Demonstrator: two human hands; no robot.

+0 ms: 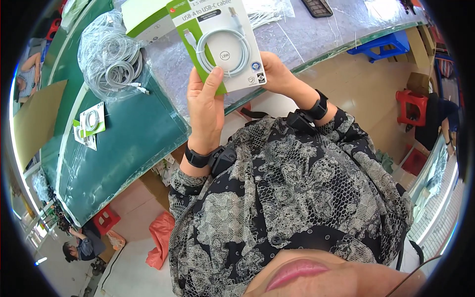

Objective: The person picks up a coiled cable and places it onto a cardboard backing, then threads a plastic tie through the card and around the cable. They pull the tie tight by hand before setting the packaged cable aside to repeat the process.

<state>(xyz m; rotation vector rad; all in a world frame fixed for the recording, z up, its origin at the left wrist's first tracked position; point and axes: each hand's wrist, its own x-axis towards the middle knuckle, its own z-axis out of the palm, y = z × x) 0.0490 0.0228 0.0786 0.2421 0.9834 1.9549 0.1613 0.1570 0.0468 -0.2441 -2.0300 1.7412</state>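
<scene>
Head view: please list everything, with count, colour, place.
Cable pack: one, white and green, top
Other packs: at least two, white and green, left
Bagged cables: several, grey, left
Box: one, green and white, top
Strands: many, white, top
Flat object: one, black, upper right
Table: at least one, green and grey, top
Stools: several, blue or red, both sides
Bag: one, red, lower left
Cardboard: several, brown, both sides
Other people: several, mixed clothing, edges
Wristbands: two, black, wrists
Shirt: one, black and grey, centre
Left grip: one, bare, pack's left
Right grip: one, bare, pack's right

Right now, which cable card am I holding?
The card between your left hand and right hand; the other cards lie on the green tabletop.
</scene>
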